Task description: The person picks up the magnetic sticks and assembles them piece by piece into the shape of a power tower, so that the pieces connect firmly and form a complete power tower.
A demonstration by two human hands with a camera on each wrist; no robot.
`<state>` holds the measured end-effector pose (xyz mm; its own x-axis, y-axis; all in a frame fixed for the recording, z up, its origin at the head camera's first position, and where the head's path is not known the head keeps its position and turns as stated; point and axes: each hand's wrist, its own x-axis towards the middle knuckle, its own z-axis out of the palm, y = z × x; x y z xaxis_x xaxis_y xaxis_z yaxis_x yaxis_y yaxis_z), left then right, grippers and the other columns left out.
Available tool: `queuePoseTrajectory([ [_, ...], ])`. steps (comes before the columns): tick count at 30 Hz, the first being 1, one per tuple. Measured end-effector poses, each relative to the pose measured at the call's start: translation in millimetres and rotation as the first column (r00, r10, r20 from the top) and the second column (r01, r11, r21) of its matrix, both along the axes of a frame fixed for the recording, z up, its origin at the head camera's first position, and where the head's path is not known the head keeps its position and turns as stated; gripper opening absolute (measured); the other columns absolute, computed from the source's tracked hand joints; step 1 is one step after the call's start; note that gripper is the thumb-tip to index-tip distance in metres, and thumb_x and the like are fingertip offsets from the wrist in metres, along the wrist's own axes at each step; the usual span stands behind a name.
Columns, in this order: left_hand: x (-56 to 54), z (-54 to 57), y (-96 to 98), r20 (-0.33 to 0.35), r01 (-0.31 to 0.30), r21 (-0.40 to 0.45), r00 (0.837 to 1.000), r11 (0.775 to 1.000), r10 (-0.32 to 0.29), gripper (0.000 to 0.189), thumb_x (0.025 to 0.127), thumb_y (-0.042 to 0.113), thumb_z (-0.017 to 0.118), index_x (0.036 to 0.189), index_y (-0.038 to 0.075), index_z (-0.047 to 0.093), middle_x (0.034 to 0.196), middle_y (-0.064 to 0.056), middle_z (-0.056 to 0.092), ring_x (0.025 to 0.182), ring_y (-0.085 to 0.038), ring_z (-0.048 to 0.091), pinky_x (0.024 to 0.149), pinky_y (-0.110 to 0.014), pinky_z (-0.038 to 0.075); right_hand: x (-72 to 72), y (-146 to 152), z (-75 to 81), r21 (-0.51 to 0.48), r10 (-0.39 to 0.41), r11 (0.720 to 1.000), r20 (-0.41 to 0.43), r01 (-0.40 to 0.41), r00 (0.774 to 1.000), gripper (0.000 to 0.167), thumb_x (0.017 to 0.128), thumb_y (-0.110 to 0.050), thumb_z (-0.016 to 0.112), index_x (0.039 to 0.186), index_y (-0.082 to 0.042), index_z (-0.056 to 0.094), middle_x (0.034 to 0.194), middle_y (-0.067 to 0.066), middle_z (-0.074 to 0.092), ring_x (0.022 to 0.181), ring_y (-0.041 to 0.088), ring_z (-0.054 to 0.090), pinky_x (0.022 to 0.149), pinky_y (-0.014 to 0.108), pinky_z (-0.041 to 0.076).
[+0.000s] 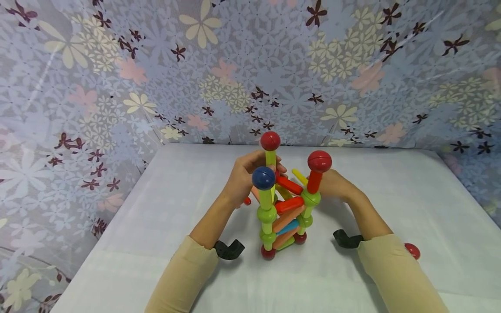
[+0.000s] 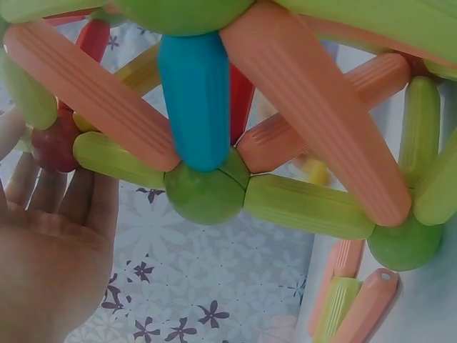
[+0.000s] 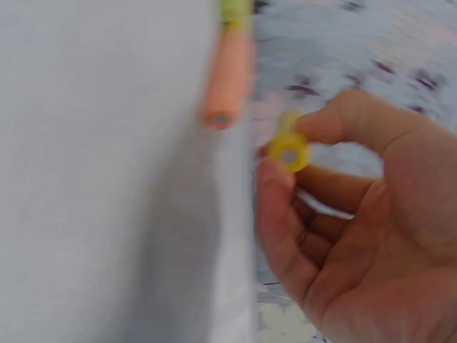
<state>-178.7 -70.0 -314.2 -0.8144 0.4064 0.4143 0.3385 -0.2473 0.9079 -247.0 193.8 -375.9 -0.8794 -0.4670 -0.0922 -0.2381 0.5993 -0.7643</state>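
Observation:
A tower of magnetic rods and balls (image 1: 267, 214) stands on the white table, built of green, orange, red and blue rods. Dark red balls form its feet. On top rise posts capped by a blue ball (image 1: 264, 178) and two red balls (image 1: 319, 161). My left hand (image 1: 235, 180) reaches around the tower's far left side and holds it at a red joint ball (image 2: 56, 146), fingers behind that ball in the left wrist view. Behind the tower's right side, my right hand (image 1: 334, 184) pinches a yellow magnetic rod (image 3: 289, 152) between thumb and fingers. One rod end faces the right wrist camera.
A red ball (image 1: 412, 251) lies by the right sleeve. Loose orange and green rods (image 2: 371, 300) lie on the table in the left wrist view. An orange rod (image 3: 230, 75) shows in the right wrist view. Floral cloth (image 1: 235, 78) hangs behind the table (image 1: 188, 174).

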Motion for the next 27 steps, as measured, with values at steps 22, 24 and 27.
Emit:
queuePoseTrajectory([
  [22, -8.2, -11.6, 3.2, -0.007, -0.035, 0.011, 0.999, 0.999, 0.035, 0.024, 0.094, 0.010, 0.058, 0.114, -0.002, 0.061, 0.100, -0.016, 0.067, 0.099, -0.035, 0.061, 0.080, -0.041, 0.053, 50.4, -20, 81.9, -0.694, 0.333, 0.696, 0.085, -0.184, 0.939, 0.014, 0.090, -0.009, 0.063, 0.093, 0.002, 0.070, 0.084, 0.015, 0.061, 0.086, 0.030, 0.053, 0.078, 0.043, 0.046],
  [24, -8.8, -11.9, 3.3, -0.017, -0.036, 0.009, 0.999, 0.999, 0.036, 0.024, 0.094, 0.010, 0.058, 0.115, -0.002, 0.061, 0.099, -0.017, 0.067, 0.098, -0.035, 0.060, 0.079, -0.041, 0.053, 50.1, -19, 81.8, -0.701, 0.373, 0.678, 0.070, -0.220, 0.925, 0.012, 0.091, -0.006, 0.061, 0.091, 0.003, 0.069, 0.082, 0.014, 0.060, 0.084, 0.030, 0.053, 0.078, 0.044, 0.045],
  [27, -7.8, -11.6, 3.3, -0.005, -0.031, 0.014, 1.000, 0.999, 0.031, 0.026, 0.094, 0.009, 0.057, 0.118, -0.002, 0.060, 0.101, -0.017, 0.067, 0.099, -0.035, 0.060, 0.080, -0.042, 0.053, 50.5, -18, 81.0, -0.717, 0.408, 0.653, 0.061, -0.244, 0.911, 0.013, 0.091, 0.000, 0.057, 0.088, 0.000, 0.069, 0.079, 0.011, 0.055, 0.084, 0.028, 0.050, 0.078, 0.043, 0.042],
])
